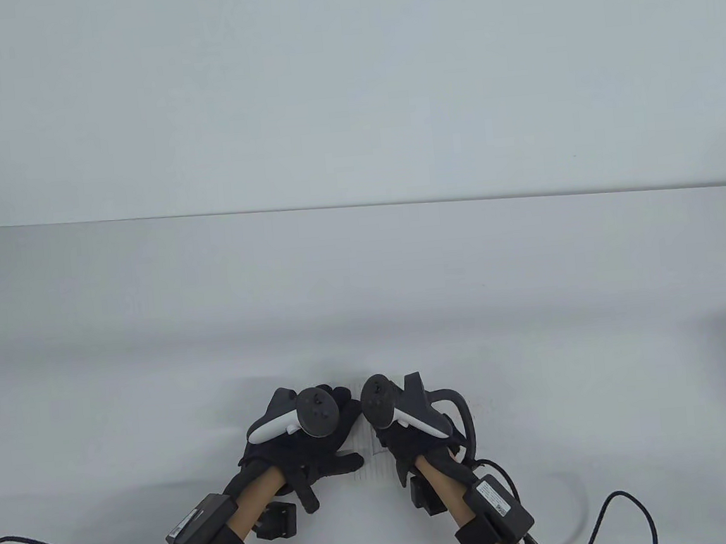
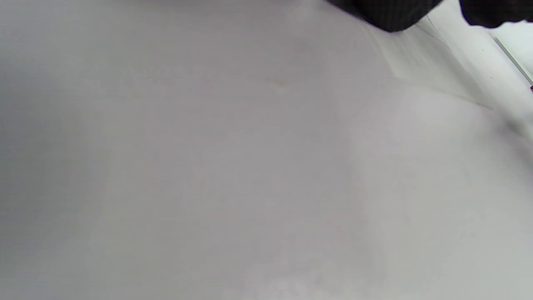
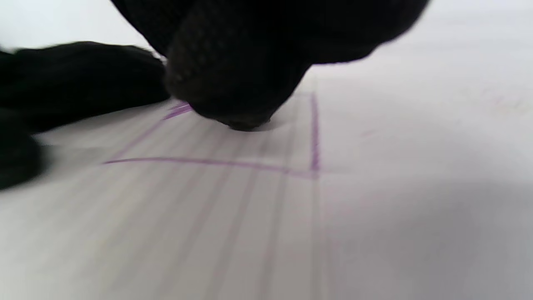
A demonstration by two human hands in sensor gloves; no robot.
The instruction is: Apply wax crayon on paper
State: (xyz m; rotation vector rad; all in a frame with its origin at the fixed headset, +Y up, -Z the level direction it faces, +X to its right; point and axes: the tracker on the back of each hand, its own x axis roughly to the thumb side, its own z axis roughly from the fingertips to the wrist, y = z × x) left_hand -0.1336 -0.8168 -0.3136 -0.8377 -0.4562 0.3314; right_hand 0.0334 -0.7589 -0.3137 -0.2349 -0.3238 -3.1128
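Left hand in black knit glove lies flat on the ruled paper, fingers spread toward 1 o'clock, gripping nothing. Right hand, at 3 o'clock from it, is bunched with fingertips down on the sheet; crayon hidden, grasp can't tell. Purple waxy rectangle outline beneath. Matte white table beyond.
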